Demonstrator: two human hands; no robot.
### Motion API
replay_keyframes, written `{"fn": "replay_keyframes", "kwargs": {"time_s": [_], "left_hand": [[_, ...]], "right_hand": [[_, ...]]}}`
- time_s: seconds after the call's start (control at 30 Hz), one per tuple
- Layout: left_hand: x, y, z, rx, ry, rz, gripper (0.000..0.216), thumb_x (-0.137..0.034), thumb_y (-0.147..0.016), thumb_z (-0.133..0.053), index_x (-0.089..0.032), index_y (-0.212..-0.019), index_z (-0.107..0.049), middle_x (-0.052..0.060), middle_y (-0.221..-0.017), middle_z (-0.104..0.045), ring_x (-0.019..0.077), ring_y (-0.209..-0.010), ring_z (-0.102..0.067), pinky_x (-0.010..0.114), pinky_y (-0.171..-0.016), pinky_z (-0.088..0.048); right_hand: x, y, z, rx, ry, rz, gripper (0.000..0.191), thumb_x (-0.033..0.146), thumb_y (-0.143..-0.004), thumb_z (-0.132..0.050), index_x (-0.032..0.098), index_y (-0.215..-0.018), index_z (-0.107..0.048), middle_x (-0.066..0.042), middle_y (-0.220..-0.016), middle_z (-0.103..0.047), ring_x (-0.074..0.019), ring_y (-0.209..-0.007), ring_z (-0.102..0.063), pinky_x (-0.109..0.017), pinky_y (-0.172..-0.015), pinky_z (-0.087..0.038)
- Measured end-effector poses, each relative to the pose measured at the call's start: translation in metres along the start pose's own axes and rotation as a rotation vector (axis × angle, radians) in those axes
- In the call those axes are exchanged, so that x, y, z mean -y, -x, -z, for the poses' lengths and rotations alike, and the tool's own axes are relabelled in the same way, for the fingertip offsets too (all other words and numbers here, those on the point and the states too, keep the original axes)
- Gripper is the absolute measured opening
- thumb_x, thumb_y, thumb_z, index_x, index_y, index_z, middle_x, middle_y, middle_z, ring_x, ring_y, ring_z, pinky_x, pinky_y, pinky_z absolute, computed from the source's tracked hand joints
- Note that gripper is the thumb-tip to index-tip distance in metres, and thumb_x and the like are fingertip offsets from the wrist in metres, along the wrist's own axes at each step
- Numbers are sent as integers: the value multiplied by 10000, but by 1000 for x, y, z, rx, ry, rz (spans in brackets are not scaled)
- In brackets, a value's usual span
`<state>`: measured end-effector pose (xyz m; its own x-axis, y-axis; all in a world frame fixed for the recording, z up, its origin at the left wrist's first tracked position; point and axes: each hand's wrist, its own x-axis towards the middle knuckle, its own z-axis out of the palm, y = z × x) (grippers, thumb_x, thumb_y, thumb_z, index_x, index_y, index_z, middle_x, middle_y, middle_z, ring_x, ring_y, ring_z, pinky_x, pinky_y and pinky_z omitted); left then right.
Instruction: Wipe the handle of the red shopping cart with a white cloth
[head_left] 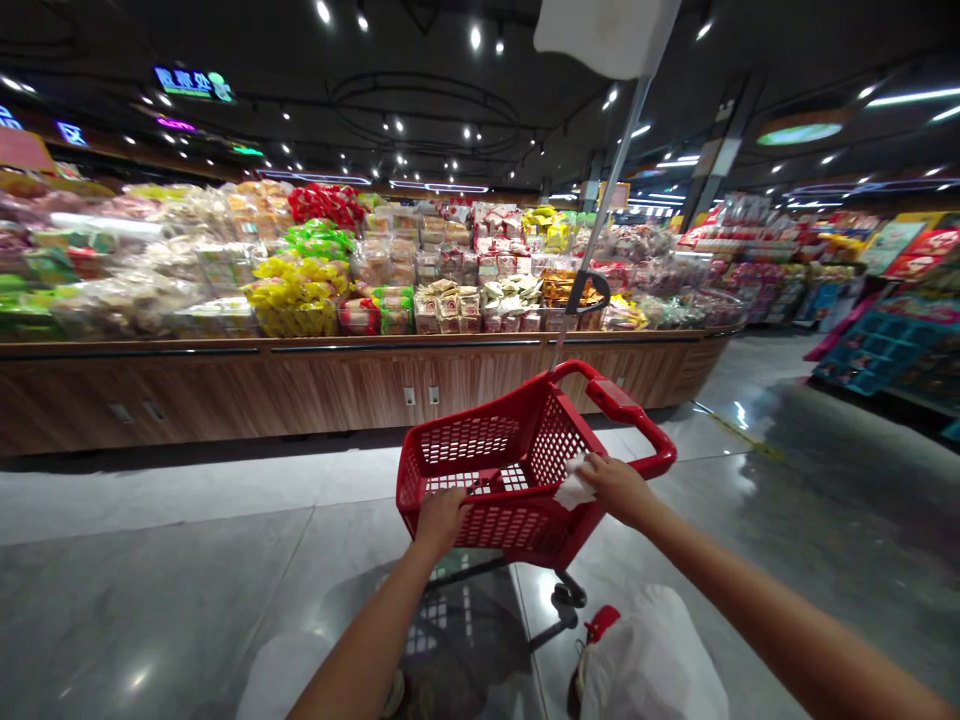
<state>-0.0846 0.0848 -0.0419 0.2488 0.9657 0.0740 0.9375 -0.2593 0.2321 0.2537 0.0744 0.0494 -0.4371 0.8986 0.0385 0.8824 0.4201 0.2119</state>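
Note:
A small red shopping cart (517,527) with perforated plastic walls stands on the floor in front of me, its handle (630,410) to the right. My left hand (442,517) grips the near rim of its basket, fingers folded over the edge. At the rim's handle end, my right hand (611,485) is closed around a crumpled white cloth or tissue (575,483), held against the cart. A tall pole (611,160) with a white flag (604,35) rises behind the cart's handle.
A long wood-fronted display counter (225,395) heaped with packaged goods (300,290) runs across behind the cart. On the right are more shelves (892,330) beyond a shiny grey floor (810,480). My legs are just below the cart.

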Motion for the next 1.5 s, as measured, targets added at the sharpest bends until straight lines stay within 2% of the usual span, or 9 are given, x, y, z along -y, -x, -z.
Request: {"fn": "replay_keyframes", "kwargs": {"time_s": [0.23, 0.4, 0.63, 0.77, 0.9, 1.0, 1.17, 1.3, 1.5], "left_hand": [[-11, 6, -8, -71, -55, 33, 214, -292, -919, -442, -197, -1040, -592, 79, -1062, -666, 257, -1039, -576, 382, -894, -382], [-12, 16, -7, -61, -51, 37, 205, -169, -878, -447, -195, -1005, -606, 70, -1032, -677, 243, -1017, -590, 364, -862, -389], [-22, 43, -4, -65, -84, -22, 218, -306, -947, -422, -193, -1020, -593, 74, -1060, -670, 243, -1011, -593, 347, -837, -400], [-35, 62, -1, -80, -96, -22, 269, -342, -968, -382, -179, -1006, -593, 78, -1041, -670, 243, -992, -594, 349, -838, -397], [-48, 77, -1, -100, -72, 11, 290, -359, -968, -378, -177, -1030, -595, 82, -1054, -665, 245, -1002, -589, 354, -849, -393], [-55, 82, -4, -86, -66, 47, 289, -360, -963, -389, -180, -1060, -593, 87, -1065, -661, 252, -1022, -582, 368, -861, -389], [-58, 82, -7, -87, -71, 85, 305, -377, -951, -418, -174, -1110, -582, 99, -1122, -643, 272, -1071, -556, 394, -892, -379], [-56, 84, -8, -80, -73, 95, 297, -361, -943, -438, -180, -1134, -577, 103, -1163, -624, 281, -1091, -543, 406, -901, -377], [-54, 88, -8, -77, -76, 85, 282, -345, -942, -437, -175, -1119, -576, 103, -1147, -623, 270, -1087, -540, 402, -908, -367]], "right_hand": [[104, -54, -20, -35, -100, 53, 246, 151, -893, -430, 194, -1043, -620, -95, -1005, -634, -216, -867, -621, -301, -716, -438], [149, -62, -19, -54, -188, 61, 373, 484, -846, -575, 187, -1065, -634, -111, -1039, -638, -245, -916, -623, -332, -766, -463], [103, -23, -11, -154, -104, 131, 289, 325, -938, -453, 183, -1032, -685, -122, -1341, -526, -253, -1240, -465, -432, -1084, -256], [38, 13, 0, -53, -70, -46, 338, 346, -950, -415, 157, -1057, -674, -140, -1172, -630, -256, -1102, -568, -410, -1019, -321], [-4, 39, 5, -124, -94, -178, 390, 307, -960, -382, 189, -1315, -492, -123, -1205, -616, -241, -1105, -564, -403, -1008, -311], [7, 41, -2, -176, -63, -216, 434, 344, -958, -387, 200, -1364, -439, -135, -1185, -606, -251, -1044, -577, -390, -951, -341], [87, 27, -22, -221, -96, -110, 457, 479, -920, -434, 292, -1335, -467, -109, -1254, -548, -277, -1052, -548, -406, -902, -362], [135, 12, -29, -194, -192, 30, 461, 354, -942, -396, 307, -1401, -384, -100, -1400, -445, -238, -1065, -560, -357, -895, -383], [107, -1, -13, -27, -271, 56, 403, 302, -966, -346, 351, -1351, -455, -53, -1252, -585, -210, -982, -621, -309, -795, -440]]}}
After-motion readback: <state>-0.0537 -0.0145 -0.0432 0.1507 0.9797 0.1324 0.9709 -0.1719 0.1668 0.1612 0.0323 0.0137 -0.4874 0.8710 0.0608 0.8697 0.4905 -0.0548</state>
